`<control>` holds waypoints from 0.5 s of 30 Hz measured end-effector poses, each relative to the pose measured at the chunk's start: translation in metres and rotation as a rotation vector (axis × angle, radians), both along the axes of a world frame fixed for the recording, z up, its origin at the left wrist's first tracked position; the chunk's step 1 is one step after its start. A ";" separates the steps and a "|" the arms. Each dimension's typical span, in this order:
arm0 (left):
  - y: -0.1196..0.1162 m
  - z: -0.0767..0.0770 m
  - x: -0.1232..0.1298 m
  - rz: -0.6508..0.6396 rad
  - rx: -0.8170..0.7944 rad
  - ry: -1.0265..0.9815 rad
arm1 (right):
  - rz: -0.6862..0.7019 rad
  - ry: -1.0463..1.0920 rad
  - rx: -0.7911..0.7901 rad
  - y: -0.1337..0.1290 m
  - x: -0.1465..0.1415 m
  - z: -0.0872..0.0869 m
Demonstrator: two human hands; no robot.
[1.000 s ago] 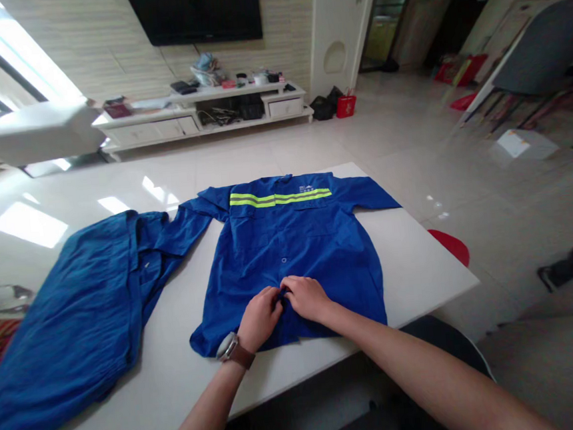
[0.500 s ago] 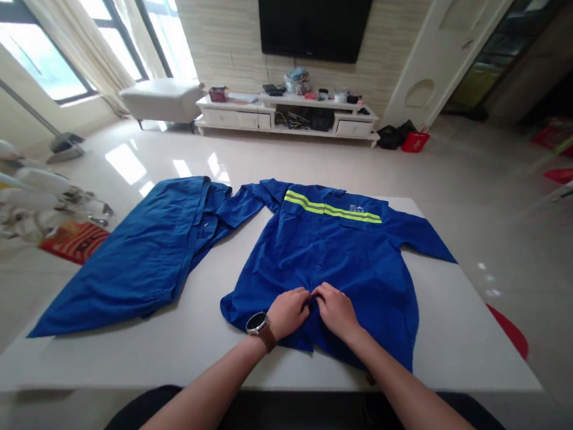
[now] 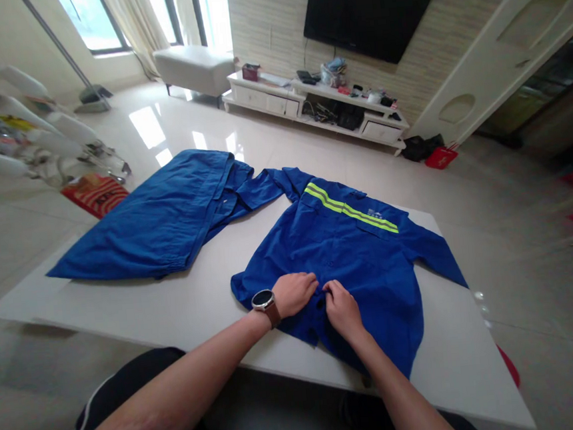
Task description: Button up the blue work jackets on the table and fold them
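A blue work jacket (image 3: 371,268) with a yellow-and-grey reflective band lies spread front side up on the white table (image 3: 184,304), its collar pointing away from me. My left hand (image 3: 296,293), with a watch (image 3: 262,301) on the wrist, is closed on the jacket's front edge near the hem. Just beside it, my right hand (image 3: 343,307) pinches the opposite front edge between thumb and fingers. The fingertips are close together over the front opening; any button between them is too small to make out.
Folded blue trousers (image 3: 146,220) lie on the table's left side, touching the jacket's sleeve. Beyond the table stand a low white TV cabinet (image 3: 267,103) and a grey bench (image 3: 196,65). A red bag (image 3: 97,195) is at the left, and a red stool edge (image 3: 509,366) shows at the right.
The camera view has tilted and turned left, shifting the scene. My hands stay at the jacket's front opening, with fingertips slightly farther apart than before.
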State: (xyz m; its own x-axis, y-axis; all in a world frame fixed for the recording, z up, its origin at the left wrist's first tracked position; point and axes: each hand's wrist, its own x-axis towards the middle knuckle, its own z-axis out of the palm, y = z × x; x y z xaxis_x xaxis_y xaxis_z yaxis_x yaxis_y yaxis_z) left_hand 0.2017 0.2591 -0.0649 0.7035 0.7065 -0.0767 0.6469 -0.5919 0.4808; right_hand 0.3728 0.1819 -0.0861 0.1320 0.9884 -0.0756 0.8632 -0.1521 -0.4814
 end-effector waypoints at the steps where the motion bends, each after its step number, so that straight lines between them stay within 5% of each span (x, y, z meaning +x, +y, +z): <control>1: 0.006 0.004 -0.005 0.092 0.021 0.033 | 0.000 0.006 0.005 0.000 0.000 0.000; 5: 0.034 0.014 -0.032 0.488 0.072 0.269 | 0.000 0.027 0.009 -0.001 0.000 0.000; 7: 0.046 0.015 -0.046 0.576 -0.024 0.386 | -0.004 0.035 0.007 -0.001 0.001 0.000; 15: 0.062 0.011 -0.083 0.381 -0.222 0.516 | 0.168 0.252 -0.003 0.000 0.002 -0.001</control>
